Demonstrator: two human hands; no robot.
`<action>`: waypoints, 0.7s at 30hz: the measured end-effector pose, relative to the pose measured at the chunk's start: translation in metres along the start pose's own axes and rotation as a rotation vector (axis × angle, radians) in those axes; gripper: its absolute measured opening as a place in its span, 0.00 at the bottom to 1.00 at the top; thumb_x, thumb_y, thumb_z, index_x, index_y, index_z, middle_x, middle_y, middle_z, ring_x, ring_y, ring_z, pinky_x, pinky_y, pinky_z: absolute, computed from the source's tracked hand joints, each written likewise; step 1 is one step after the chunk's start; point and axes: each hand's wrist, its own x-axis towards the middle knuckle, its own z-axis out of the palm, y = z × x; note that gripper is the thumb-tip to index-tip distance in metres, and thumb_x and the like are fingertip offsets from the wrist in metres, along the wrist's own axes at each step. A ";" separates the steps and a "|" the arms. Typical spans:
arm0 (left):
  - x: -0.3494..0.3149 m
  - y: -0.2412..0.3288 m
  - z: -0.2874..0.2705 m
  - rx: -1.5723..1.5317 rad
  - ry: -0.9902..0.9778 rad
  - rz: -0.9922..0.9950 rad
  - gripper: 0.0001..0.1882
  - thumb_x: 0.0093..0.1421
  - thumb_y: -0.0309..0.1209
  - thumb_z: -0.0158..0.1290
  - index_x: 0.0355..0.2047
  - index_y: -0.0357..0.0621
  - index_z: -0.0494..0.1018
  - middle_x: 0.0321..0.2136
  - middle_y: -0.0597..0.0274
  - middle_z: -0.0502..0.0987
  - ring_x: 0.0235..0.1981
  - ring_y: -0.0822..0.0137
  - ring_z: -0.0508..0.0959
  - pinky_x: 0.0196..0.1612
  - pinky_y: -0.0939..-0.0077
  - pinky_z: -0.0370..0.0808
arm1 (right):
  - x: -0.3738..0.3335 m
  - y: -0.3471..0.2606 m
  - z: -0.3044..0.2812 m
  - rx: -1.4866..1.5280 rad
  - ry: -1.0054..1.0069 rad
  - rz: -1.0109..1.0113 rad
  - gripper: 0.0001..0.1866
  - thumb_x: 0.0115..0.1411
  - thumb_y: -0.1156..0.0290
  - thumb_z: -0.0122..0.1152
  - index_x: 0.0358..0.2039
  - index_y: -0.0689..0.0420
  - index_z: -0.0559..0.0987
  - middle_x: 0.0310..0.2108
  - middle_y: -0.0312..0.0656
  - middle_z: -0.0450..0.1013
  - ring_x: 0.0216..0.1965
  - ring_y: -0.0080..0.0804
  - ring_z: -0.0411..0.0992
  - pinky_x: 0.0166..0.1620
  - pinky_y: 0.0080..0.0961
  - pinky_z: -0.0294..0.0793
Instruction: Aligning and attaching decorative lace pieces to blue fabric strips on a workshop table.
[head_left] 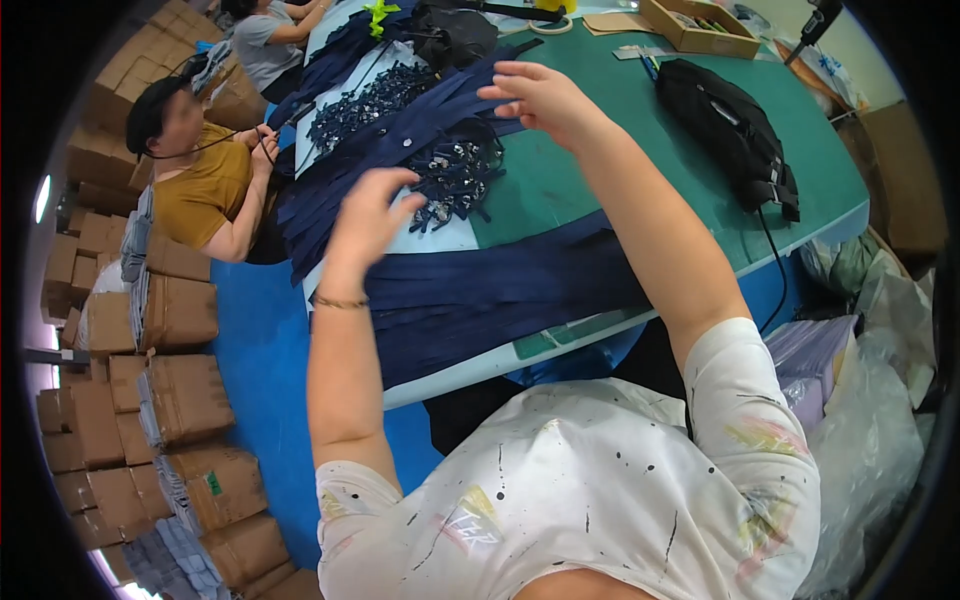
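Containers first. What's there?

— Shallow tan tray [700, 42] at the far side of the green table [560, 190]. Pens or similar slim sticks [703, 20] lie in it, several colours. On the left, tall stacks of brown cartons [180, 325]; contents hidden. Folded grey-blue cloth [137, 240] stacked against some of them. Lower right, a large clear plastic bag [865, 490], crumpled; cannot tell what it holds. Black bag [725, 130] on the table, contents out of sight.

— And the stuff being worked?

— Long navy strips [500, 290], flat, matte, many side by side. One broad bundle runs along the near edge of the table; another slants across beyond it, from the left edge up toward the right hand. Between them, a heap of short navy pieces [455, 180] with bright silvery bits; a second, similar heap [370, 105] farther off.

— Hands?

— Left hand [372, 215] over the slanting bundle, just beside the nearer heap. Blurred; fingers curved, thumb standing away from them, nothing seen between. Right hand [540, 100] at the upper end of that bundle, fingers stretched out and slightly parted, palm unfilled. Contact with the strips: cannot tell for either.

— Others nearby?

— Co-worker [200, 190] in mustard top and dark cap at the table's left side.
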 end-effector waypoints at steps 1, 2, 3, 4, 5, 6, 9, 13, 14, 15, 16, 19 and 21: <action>-0.004 0.014 0.012 -0.052 -0.072 0.026 0.15 0.52 0.28 0.58 0.41 0.40 0.74 0.37 0.53 0.75 0.40 0.55 0.75 0.45 0.70 0.71 | -0.004 -0.002 -0.003 -0.111 -0.120 -0.033 0.26 0.61 0.63 0.54 0.58 0.57 0.63 0.44 0.37 0.75 0.32 0.16 0.70 0.31 0.12 0.65; -0.005 0.016 0.020 -0.051 -0.064 0.021 0.15 0.52 0.28 0.58 0.41 0.40 0.74 0.37 0.53 0.75 0.40 0.55 0.75 0.45 0.70 0.71 | -0.010 -0.003 0.001 -0.152 -0.084 -0.007 0.24 0.60 0.62 0.55 0.55 0.55 0.67 0.44 0.36 0.75 0.32 0.14 0.69 0.32 0.13 0.64; -0.005 0.013 0.029 0.014 0.089 -0.052 0.14 0.51 0.29 0.58 0.39 0.41 0.74 0.37 0.54 0.75 0.40 0.54 0.74 0.45 0.68 0.71 | -0.013 -0.003 0.003 -0.158 -0.093 -0.010 0.24 0.60 0.62 0.55 0.55 0.55 0.67 0.44 0.36 0.75 0.32 0.14 0.69 0.32 0.13 0.64; -0.003 0.008 0.040 0.076 0.242 -0.123 0.13 0.51 0.29 0.58 0.38 0.42 0.74 0.37 0.54 0.75 0.41 0.53 0.74 0.45 0.65 0.70 | -0.015 -0.002 0.000 -0.176 -0.069 0.010 0.23 0.60 0.62 0.55 0.55 0.55 0.68 0.44 0.35 0.75 0.32 0.14 0.69 0.32 0.12 0.64; 0.000 -0.002 0.041 0.085 0.328 -0.157 0.12 0.52 0.29 0.57 0.38 0.41 0.74 0.36 0.55 0.75 0.38 0.55 0.75 0.43 0.67 0.71 | -0.016 -0.001 -0.005 -0.194 -0.041 0.026 0.23 0.60 0.62 0.55 0.54 0.55 0.68 0.43 0.34 0.75 0.33 0.14 0.68 0.32 0.12 0.63; -0.002 -0.012 0.041 0.027 0.317 -0.236 0.12 0.52 0.29 0.56 0.38 0.41 0.74 0.35 0.54 0.75 0.36 0.56 0.76 0.42 0.68 0.72 | -0.012 0.005 -0.013 -0.149 -0.026 0.039 0.22 0.59 0.62 0.56 0.53 0.53 0.69 0.43 0.33 0.74 0.32 0.14 0.68 0.32 0.13 0.64; -0.001 0.001 0.037 -0.108 0.231 -0.282 0.11 0.53 0.29 0.56 0.38 0.40 0.75 0.35 0.55 0.75 0.34 0.60 0.76 0.38 0.70 0.73 | -0.017 0.004 -0.036 -0.205 0.069 0.050 0.20 0.58 0.64 0.56 0.51 0.55 0.71 0.40 0.34 0.75 0.34 0.16 0.71 0.33 0.15 0.66; -0.018 0.057 0.043 -0.452 -0.107 -0.079 0.13 0.55 0.30 0.56 0.40 0.39 0.74 0.37 0.60 0.74 0.37 0.69 0.75 0.37 0.77 0.72 | -0.030 0.002 -0.059 -0.851 -0.325 -0.003 0.13 0.56 0.64 0.58 0.36 0.60 0.78 0.31 0.38 0.77 0.29 0.22 0.72 0.34 0.22 0.71; -0.023 0.074 0.045 -0.416 -0.136 0.056 0.14 0.55 0.31 0.57 0.40 0.39 0.74 0.38 0.59 0.74 0.39 0.66 0.74 0.39 0.76 0.72 | -0.033 0.004 -0.058 -0.968 -0.463 0.024 0.14 0.56 0.62 0.59 0.33 0.61 0.79 0.27 0.37 0.76 0.28 0.26 0.72 0.35 0.24 0.71; -0.029 0.080 0.055 -0.431 -0.148 0.134 0.15 0.53 0.33 0.58 0.40 0.40 0.74 0.39 0.58 0.73 0.42 0.61 0.72 0.43 0.73 0.70 | -0.038 0.008 -0.056 -0.968 -0.466 0.039 0.14 0.56 0.62 0.59 0.33 0.61 0.79 0.27 0.37 0.76 0.28 0.26 0.72 0.35 0.24 0.71; -0.035 0.086 0.062 -0.362 -0.165 0.160 0.16 0.52 0.33 0.59 0.40 0.41 0.74 0.38 0.58 0.73 0.42 0.59 0.71 0.45 0.72 0.69 | -0.046 0.009 -0.051 -1.038 -0.603 0.093 0.14 0.56 0.61 0.59 0.34 0.61 0.78 0.27 0.38 0.76 0.28 0.27 0.72 0.35 0.24 0.71; -0.043 0.092 0.072 -0.287 -0.200 0.157 0.15 0.49 0.32 0.61 0.36 0.41 0.73 0.36 0.58 0.72 0.43 0.56 0.68 0.47 0.70 0.66 | -0.065 0.012 -0.035 -1.123 -0.808 0.153 0.16 0.56 0.60 0.59 0.35 0.61 0.78 0.28 0.40 0.76 0.29 0.28 0.73 0.35 0.25 0.71; -0.043 0.090 0.072 -0.369 -0.193 0.037 0.13 0.48 0.31 0.62 0.31 0.41 0.72 0.34 0.58 0.72 0.42 0.57 0.69 0.46 0.70 0.66 | -0.075 0.013 -0.030 -1.139 -0.876 0.155 0.16 0.56 0.59 0.59 0.35 0.60 0.78 0.29 0.41 0.76 0.30 0.30 0.73 0.35 0.25 0.71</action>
